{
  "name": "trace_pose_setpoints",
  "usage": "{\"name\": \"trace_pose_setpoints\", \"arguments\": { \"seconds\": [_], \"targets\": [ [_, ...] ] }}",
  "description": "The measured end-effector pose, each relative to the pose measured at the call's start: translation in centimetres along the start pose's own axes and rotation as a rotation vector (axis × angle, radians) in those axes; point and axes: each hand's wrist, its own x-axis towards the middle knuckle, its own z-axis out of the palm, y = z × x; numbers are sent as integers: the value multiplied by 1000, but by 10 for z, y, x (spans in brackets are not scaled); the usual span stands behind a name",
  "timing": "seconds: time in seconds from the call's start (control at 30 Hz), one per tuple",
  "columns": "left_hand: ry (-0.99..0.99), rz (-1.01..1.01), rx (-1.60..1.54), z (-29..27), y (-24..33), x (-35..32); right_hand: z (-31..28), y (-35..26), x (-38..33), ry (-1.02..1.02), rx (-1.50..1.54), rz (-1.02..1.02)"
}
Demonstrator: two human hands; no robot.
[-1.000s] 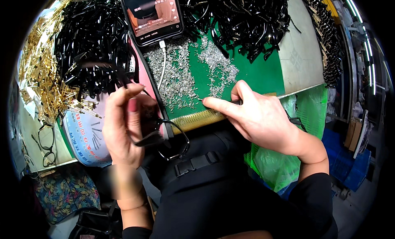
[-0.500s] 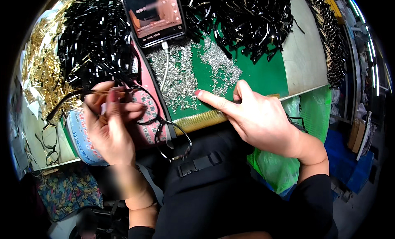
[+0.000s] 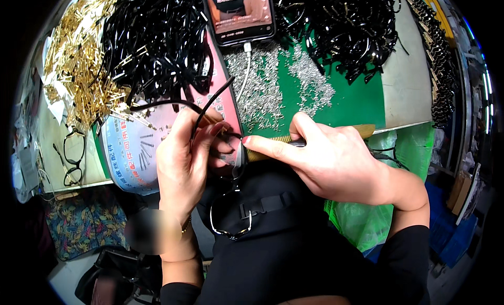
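Note:
My left hand (image 3: 186, 153) is closed around a black eyeglass frame (image 3: 230, 235), whose lower lens rim hangs over my lap. Two thin black temple arms (image 3: 212, 101) stick up from between its fingers. My right hand (image 3: 331, 158) points its index finger to the left, with the red-nailed tip at the frame's upper side by my left fingertips. Its other fingers are curled around a small dark object (image 3: 299, 143), mostly hidden. Beyond the hands, tiny silver screw-like pieces (image 3: 257, 95) lie spread over a green mat (image 3: 357, 98).
Black temple arms are heaped at the left (image 3: 155, 43) and right (image 3: 346, 32). A phone (image 3: 241, 24) with a white cable (image 3: 245, 74) stands between them. Gold-coloured strips (image 3: 79, 58) lie far left, above another eyeglass frame (image 3: 73, 155). A green plastic bag (image 3: 362, 221) hangs at the right.
My left hand has moved right with the eyeglass frame, bringing it to my right index fingertip. The right hand has shifted slightly down and off the silver pieces. The whole view has shifted.

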Motion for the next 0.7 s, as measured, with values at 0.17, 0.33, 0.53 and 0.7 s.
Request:
{"name": "trace_pose_setpoints", "arguments": {
  "seconds": [0.17, 0.33, 0.53, 0.7],
  "targets": [
    [15, 45, 26, 0, -1, -1, 8, 3, 10, 46, -19, -59],
    [5, 154, 208, -1, -13, -1, 9, 5, 15, 59, -18, -81],
    [70, 290, 341, -1, -13, 0, 7, 3, 16, 37, -26, -56],
    [146, 612, 608, 7, -12, 4, 14, -1, 20, 101, -76, -34]
  ]
}}
